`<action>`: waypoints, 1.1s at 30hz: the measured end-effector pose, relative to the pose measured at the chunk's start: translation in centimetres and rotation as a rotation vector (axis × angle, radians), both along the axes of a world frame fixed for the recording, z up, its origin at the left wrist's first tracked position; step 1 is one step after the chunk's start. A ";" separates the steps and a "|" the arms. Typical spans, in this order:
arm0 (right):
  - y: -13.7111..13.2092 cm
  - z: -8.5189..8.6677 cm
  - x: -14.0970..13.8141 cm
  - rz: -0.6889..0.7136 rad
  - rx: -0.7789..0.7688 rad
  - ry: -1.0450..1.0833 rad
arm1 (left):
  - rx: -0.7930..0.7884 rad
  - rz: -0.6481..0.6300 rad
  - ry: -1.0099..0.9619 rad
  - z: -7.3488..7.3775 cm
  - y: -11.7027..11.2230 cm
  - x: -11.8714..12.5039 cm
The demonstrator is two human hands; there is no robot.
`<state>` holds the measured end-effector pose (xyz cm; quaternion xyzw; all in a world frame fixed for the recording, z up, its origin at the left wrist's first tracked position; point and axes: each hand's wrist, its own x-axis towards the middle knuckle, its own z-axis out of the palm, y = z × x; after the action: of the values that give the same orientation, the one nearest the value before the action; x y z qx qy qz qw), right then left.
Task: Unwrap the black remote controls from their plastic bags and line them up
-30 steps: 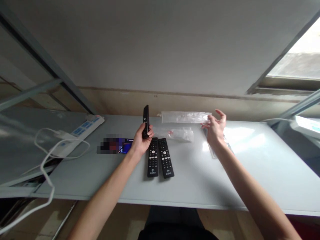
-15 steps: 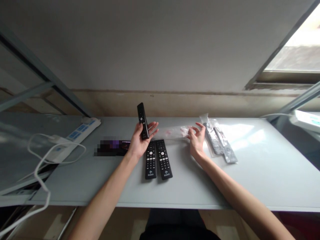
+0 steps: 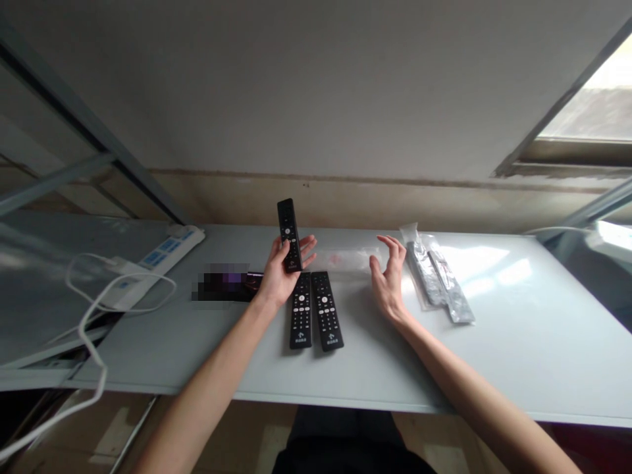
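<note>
Clearly, from the head camera we have one slim black plastic remote control (image 3: 289, 235) raised off the pale grey matte tabletop (image 3: 395, 355), gripped upright in our left hand (image 3: 281, 276) with thumb and fingers wrapped round its lower half and its buttoned face turned toward us. Our right hand (image 3: 388, 280) holds nothing: it hovers just above the table, palm turned inward, fingers loosely curled and spread. Two more black button-faced remotes (image 3: 313, 319) lie flat side by side just below the left hand, unwrapped, so we judge that part finished. To the right of the free hand lies a pair of remotes sealed in glossy clear plastic sleeves (image 3: 437, 280), which we take as remaining. An empty crinkled transparent bag (image 3: 345, 258) rests between the hands, farther back. At the far left sit a white power strip with blue switches (image 3: 162, 253) and its looping white cable (image 3: 93, 316).
</note>
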<state>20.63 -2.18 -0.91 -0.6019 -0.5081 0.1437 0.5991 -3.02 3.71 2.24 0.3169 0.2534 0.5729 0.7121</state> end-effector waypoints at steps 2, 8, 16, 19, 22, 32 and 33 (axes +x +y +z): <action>-0.5 0.5 -0.1 0.063 0.077 -0.292 | -0.001 0.010 -0.004 -0.1 0.1 0.0; -0.8 -0.4 -0.9 0.250 0.090 -0.797 | 0.008 0.015 -0.012 -0.1 0.2 0.1; 0.7 -0.7 -0.7 0.182 -0.005 -0.930 | 0.015 -0.049 -0.048 0.6 -0.5 0.3; 0.9 -0.8 -1.2 0.158 -0.022 -0.945 | 0.014 -0.055 -0.037 0.6 -0.6 0.3; 0.8 -0.8 -1.8 0.141 -0.036 -0.961 | 0.006 -0.059 -0.029 0.4 -0.5 0.2; -0.3 -0.2 0.5 0.200 -0.062 -0.968 | -0.013 -0.037 -0.025 0.1 0.0 -0.2; -0.2 -0.3 1.0 0.200 -0.074 -0.962 | -0.015 -0.033 -0.026 0.1 0.0 -0.2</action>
<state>21.60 -2.38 -1.25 -0.5691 -0.7770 -0.0757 0.2582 -3.23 3.70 2.33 0.3083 0.2433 0.5633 0.7270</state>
